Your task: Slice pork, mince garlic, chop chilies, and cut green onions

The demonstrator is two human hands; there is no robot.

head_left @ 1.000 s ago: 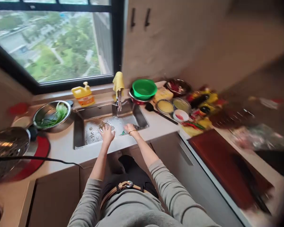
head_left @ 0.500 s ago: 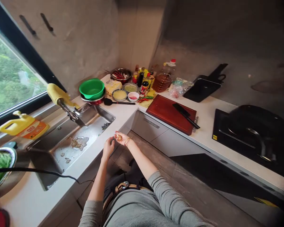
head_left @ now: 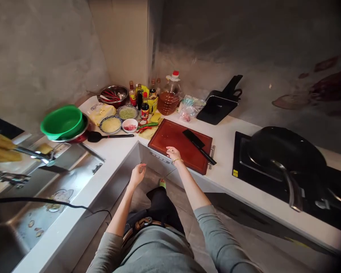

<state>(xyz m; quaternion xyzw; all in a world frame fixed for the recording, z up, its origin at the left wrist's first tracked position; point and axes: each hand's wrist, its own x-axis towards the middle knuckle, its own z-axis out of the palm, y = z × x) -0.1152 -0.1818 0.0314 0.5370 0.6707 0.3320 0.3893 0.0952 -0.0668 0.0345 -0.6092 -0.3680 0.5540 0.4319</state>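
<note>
Right hand (head_left: 173, 152): hung over the board's near edge, fingers curled in around what looked like pale pieces (head_left: 171, 151), too small to name; the curl probably kept them from dropping;
Left hand (head_left: 138, 174): and there it was at eight o'clock, well apart from its partner; loosely curled, nothing seen in it;
Board (head_left: 166, 132): flat beneath the hand, hugging the counter's front edge, presumably for easy reach;
Cleaver (head_left: 193, 138): flat on the board at two o'clock, handle aimed at four, which looked handy for a grip;
White bowl (head_left: 130, 131): ten o'clock, holding pink bits, likely to keep them gathered;
Bottles (head_left: 144, 112): bunched upright at eleven, apparently leaving the front free;
Dark pan (head_left: 284, 146): out at three, sitting on the hob (head_left: 237, 151)!
</note>
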